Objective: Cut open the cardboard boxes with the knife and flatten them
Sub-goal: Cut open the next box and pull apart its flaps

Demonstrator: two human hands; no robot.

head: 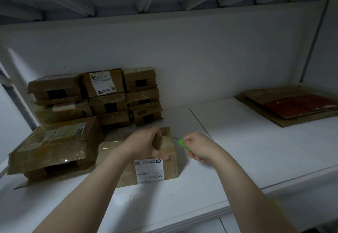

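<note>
Cardboard box [170, 165]: sitting lower centre of the frame on the white shelf [256, 150]; brown, rectangular, edges looking creased and softened.
Label [149, 170]: white printed paper with barcodes, lying on the box's top face, nearest the camera.
Tape [168, 143]: clear and glossy, wrinkling over the far right end of the box and catching the dim light.
Left hand [146, 145]: reaching over the box, fingers curling over the far edge and thumb pressing on top, clamping the box down.
Right hand [198, 147]: clenching around the knife [182, 144], just right of the box's far right corner.
Knife: green plastic handle, thin pale blade pointing left toward the taped corner; cannot tell whether the tip is touching.
Handling, judged: box is looking light and thin-walled, likely giving under a hard squeeze. The tape is looking slick, so gripping bare cardboard along the edges, clear of the blade's line, is seeming safest.
Stacked boxes [108, 93]: small brown cartons piling against the back wall, left of centre, some taped, one showing a white label.
Large box [54, 145]: lying at left beside the held box, wrapped in shiny yellowish tape, flaps sagging.
Flat cardboard [289, 104]: lying in a low pile at the right edge, brown with a reddish sheet on top.
</note>
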